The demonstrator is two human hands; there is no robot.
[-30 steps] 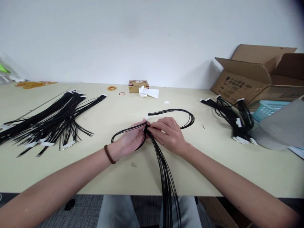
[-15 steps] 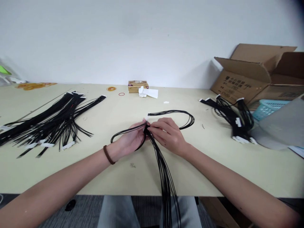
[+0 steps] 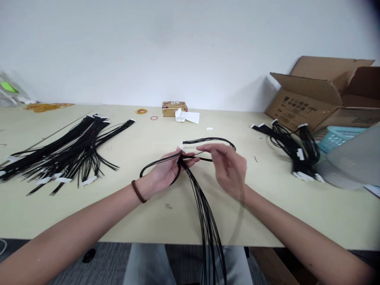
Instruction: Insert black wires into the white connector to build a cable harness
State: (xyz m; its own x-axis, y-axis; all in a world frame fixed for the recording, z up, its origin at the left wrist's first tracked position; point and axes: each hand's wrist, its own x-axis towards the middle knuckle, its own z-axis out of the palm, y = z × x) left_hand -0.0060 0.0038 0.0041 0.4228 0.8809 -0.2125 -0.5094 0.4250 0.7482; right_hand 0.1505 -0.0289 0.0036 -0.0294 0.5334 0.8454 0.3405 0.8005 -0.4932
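Over the middle of the table, my left hand [image 3: 166, 170] is closed around a bundle of black wires [image 3: 204, 213] near a small white connector [image 3: 181, 145]. Long loose wires from this bundle hang down past the table's front edge. Other wires form a loop [image 3: 208, 139] to the right and a second loop to the left, over my left wrist. My right hand [image 3: 228, 166], smeared by motion, pinches a single thin black wire [image 3: 242, 190] just right of the connector. That wire's blurred tail trails below the hand. Its tip near my left fingers is hard to make out.
A pile of black wire harnesses [image 3: 80, 150] lies at left, another group [image 3: 292, 146] at right. Near the wall sit a small gold box [image 3: 173, 107], white paper [image 3: 190, 117] and rubber bands [image 3: 141, 111]. A cardboard box [image 3: 308, 99] and teal basket [image 3: 338, 138] stand at right.
My right hand has moved right and away from the connector, drawing a single wire with it. My left hand stays on the bundle. The view has shifted slightly.
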